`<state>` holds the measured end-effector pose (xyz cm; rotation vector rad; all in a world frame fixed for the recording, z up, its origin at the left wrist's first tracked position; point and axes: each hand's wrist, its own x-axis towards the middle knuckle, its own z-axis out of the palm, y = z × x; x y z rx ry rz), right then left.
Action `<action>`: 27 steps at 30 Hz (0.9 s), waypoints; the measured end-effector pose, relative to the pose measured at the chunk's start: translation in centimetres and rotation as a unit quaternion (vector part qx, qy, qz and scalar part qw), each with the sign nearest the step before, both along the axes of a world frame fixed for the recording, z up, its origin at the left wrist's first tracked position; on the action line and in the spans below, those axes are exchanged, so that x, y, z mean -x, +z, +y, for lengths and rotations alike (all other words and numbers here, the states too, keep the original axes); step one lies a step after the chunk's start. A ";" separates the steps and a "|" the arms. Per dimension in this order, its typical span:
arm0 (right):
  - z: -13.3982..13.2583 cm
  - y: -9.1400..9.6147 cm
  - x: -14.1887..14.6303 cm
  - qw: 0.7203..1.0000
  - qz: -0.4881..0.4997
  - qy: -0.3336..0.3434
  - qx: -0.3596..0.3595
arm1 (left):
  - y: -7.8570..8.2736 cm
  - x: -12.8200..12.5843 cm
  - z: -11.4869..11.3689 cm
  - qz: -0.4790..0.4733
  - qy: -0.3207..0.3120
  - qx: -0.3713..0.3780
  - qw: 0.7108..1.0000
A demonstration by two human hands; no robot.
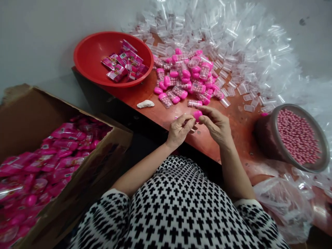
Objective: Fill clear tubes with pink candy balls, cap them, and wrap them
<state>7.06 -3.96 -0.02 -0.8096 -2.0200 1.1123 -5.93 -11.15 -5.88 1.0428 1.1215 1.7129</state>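
Note:
In front of my body, over the table's near edge, both hands are close together. My right hand (216,124) pinches a bright pink cap (197,116) between thumb and fingers. My left hand (181,129) is closed beside it, its fingertips up against the cap; what lies within its fingers is mostly hidden. Just beyond the hands is a heap of small clear tubes with pink caps (172,96), filled with pink beads. One such filled tube (194,103) lies right behind my right fingers.
A red bowl (88,65) with pink packets stands at the table's far left. Loose clear tubes (228,52) pile up at the back. A grey bucket of pink beads (298,136) tilts at right. Below left is a cardboard box (109,148) of pink packets. A white lump (145,103) lies near the edge.

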 end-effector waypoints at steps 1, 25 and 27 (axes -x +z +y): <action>0.0 0.0 0.1 1.000 0.004 0.001 0.012 | -0.2 0.0 0.0 0.013 -0.009 0.000 1.000; 0.1 0.6 -1.8 0.953 -0.138 0.071 -0.261 | -0.4 1.8 -0.6 0.165 -0.062 -0.004 0.984; -0.1 0.5 -1.8 0.949 -0.150 0.079 -0.267 | -0.4 1.8 -0.7 0.165 -0.055 0.001 0.985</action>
